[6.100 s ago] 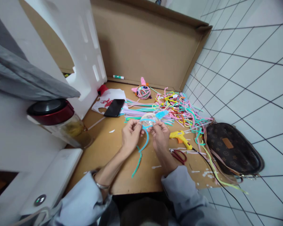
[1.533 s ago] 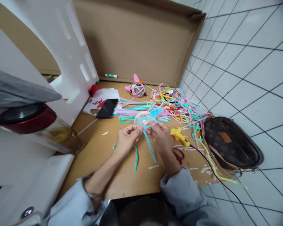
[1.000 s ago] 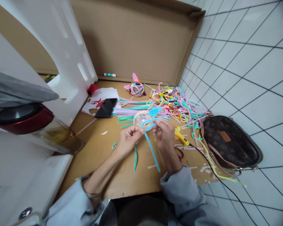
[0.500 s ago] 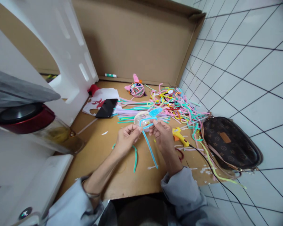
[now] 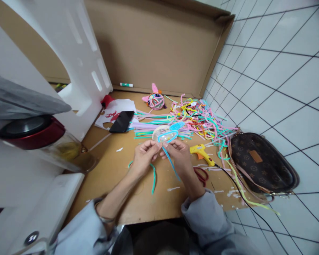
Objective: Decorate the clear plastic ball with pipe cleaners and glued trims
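Between my two hands a blue pipe cleaner [image 5: 171,162] is bent into a pointed loop, with its free tail hanging down toward me. My left hand [image 5: 146,156] pinches it at the loop's left base. Close beside it, my right hand [image 5: 178,153] pinches the same pipe cleaner where the loop meets the tail. Just behind the loop lies a clear round piece with a pale rim [image 5: 156,132], partly covered by the loop. A blue fuzzy leaf-shaped piece [image 5: 177,125] sits at its upper right. A bent green pipe cleaner [image 5: 154,179] lies below my left hand.
A yellow glue gun [image 5: 202,154] and red-handled scissors [image 5: 201,176] lie right of my hands. Behind are a heap of pipe cleaners [image 5: 199,117], a pink-eared ball figure [image 5: 156,101] and a black phone [image 5: 121,122]. A brown bag [image 5: 260,163] stands right, a glass jug [image 5: 71,150] left.
My right hand has moved down and left, close to my left hand. The pipe cleaner's loop has gone from squarish to a pointed leaf shape.
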The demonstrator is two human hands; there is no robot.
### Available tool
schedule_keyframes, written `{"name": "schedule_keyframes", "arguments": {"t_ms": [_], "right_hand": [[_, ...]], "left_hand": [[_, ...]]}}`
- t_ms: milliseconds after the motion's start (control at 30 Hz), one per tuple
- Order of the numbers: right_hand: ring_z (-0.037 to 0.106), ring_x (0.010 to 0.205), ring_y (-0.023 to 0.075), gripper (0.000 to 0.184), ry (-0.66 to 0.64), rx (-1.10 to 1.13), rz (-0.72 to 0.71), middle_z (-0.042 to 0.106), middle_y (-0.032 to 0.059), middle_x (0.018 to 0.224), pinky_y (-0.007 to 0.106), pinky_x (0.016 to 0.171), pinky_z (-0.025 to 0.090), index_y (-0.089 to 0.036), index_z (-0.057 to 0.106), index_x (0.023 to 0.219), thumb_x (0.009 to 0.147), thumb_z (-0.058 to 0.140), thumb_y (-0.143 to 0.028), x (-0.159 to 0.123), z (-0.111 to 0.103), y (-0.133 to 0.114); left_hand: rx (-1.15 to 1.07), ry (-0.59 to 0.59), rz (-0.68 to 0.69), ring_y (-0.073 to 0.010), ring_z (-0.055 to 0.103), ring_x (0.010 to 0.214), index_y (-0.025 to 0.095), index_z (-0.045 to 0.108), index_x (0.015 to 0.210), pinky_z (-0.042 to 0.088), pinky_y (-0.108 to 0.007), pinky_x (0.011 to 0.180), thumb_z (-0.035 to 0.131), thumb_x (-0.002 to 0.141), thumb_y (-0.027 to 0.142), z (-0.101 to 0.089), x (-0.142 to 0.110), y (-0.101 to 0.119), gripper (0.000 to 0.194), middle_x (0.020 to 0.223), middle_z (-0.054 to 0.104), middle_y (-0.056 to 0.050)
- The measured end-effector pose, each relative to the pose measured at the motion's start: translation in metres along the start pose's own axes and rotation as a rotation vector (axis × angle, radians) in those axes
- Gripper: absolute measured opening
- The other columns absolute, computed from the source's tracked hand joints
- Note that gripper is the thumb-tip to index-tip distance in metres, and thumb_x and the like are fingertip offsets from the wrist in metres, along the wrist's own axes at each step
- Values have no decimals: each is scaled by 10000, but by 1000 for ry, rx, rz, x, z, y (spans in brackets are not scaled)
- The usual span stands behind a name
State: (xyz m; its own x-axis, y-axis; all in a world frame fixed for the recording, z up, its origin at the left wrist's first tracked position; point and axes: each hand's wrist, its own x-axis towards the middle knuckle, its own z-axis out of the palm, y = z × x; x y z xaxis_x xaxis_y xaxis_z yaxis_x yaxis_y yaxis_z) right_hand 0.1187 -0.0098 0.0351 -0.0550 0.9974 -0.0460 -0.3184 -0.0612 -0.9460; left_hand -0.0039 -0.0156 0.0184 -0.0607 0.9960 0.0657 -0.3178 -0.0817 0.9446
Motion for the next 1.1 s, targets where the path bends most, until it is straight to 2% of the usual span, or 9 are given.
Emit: {"name": "schedule_keyframes", "arguments": {"t_ms": [433, 767, 867, 1000, 1100], "right_hand": [[572, 407, 93, 377, 3, 114, 51, 639, -32, 526, 201, 417, 477, -180, 599, 603, 528, 862, -438, 1, 0, 1], [527, 393, 78, 319, -41, -28, 67, 622, -41, 505, 197, 409, 453, -182, 600, 576, 562, 823, -410, -1, 4, 5], [491, 373, 68, 271, -28, -64, 56, 594, -48, 475, 189, 390, 408, -186, 580, 567, 594, 766, -381, -1, 5, 8], [463, 372, 62, 196, -60, -154, 42, 560, -57, 441, 185, 403, 372, -191, 554, 572, 639, 672, -332, -4, 6, 12], [447, 367, 62, 163, -84, -212, 30, 529, -69, 414, 186, 405, 347, -195, 539, 574, 641, 633, -311, -6, 8, 12]], "left_hand": [[-8, 62, 7, -45, 333, 415, 152, 650, 682, 257, -201, 425, 837, 604, 515, 0, 1, -1, 416, 476, 465, 71], [-11, 46, 22, -86, 453, 455, 160, 665, 720, 382, -229, 463, 804, 674, 481, -1, 0, -7, 352, 530, 532, 45], [26, 52, 43, -78, 436, 457, 159, 663, 716, 356, -216, 459, 796, 682, 457, -1, 0, -5, 328, 533, 549, 39], [53, 105, 76, -59, 365, 426, 159, 641, 675, 303, -201, 451, 773, 689, 417, -3, 3, 0, 290, 459, 471, 67], [22, 151, 102, -58, 367, 436, 158, 625, 641, 300, -194, 459, 761, 680, 372, -4, 5, 0, 256, 458, 457, 69]]}}
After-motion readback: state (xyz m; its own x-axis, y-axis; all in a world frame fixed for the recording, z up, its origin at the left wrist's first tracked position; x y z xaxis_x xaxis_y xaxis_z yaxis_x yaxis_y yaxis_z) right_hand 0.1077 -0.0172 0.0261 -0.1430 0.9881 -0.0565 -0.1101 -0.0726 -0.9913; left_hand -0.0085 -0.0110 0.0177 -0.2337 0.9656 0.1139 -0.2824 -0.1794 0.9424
